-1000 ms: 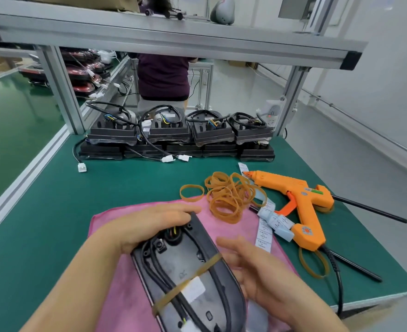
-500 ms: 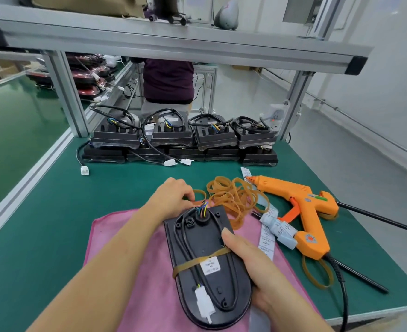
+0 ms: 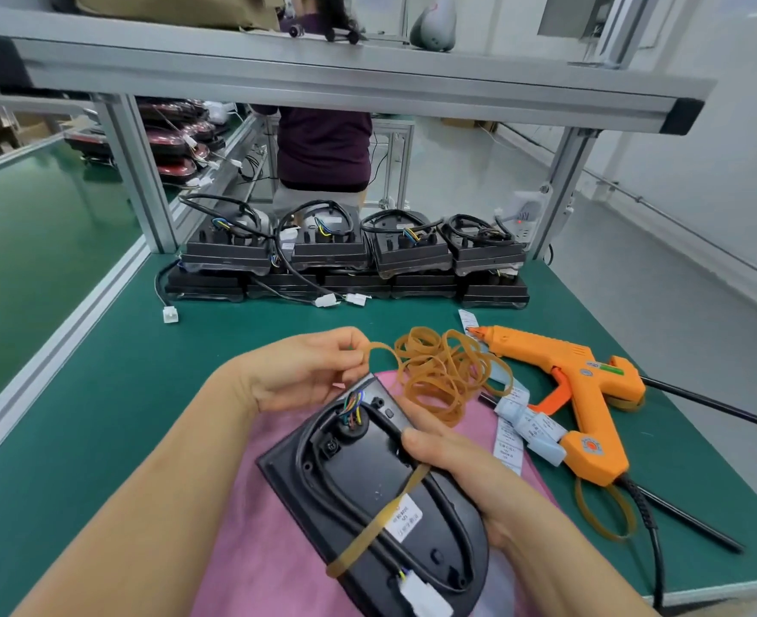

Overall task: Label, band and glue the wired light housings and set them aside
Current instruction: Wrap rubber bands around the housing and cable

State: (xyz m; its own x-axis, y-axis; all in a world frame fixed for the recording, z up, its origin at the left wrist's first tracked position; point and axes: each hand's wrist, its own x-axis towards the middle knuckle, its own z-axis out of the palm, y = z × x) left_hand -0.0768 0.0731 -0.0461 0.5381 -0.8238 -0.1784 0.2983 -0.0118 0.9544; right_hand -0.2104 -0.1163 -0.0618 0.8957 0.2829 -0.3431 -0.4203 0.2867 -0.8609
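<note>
A black light housing [image 3: 367,478] lies back-up over the pink cloth [image 3: 252,549]. A black cable loops round it, one tan rubber band [image 3: 376,523] crosses it, and a white label [image 3: 405,517] sits on it. My right hand [image 3: 465,478] grips its right edge, thumb on top. My left hand [image 3: 305,371] pinches a loose rubber band [image 3: 378,349] just beyond the housing's far end. The pile of rubber bands [image 3: 443,376] lies to the right of that hand. The orange glue gun [image 3: 581,394] rests on the mat at the right, beside label strips [image 3: 516,427].
Stacked wired housings [image 3: 345,260] line the back of the green mat [image 3: 100,394]. White connectors [image 3: 170,314] trail from them. An aluminium frame post [image 3: 134,171] stands back left, another [image 3: 563,184] back right. A person sits beyond the bench. The bench edge runs near right.
The housing has tilted and swung to the right in my right hand. My left hand has left the housing's far end and picked a rubber band from beside the pile.
</note>
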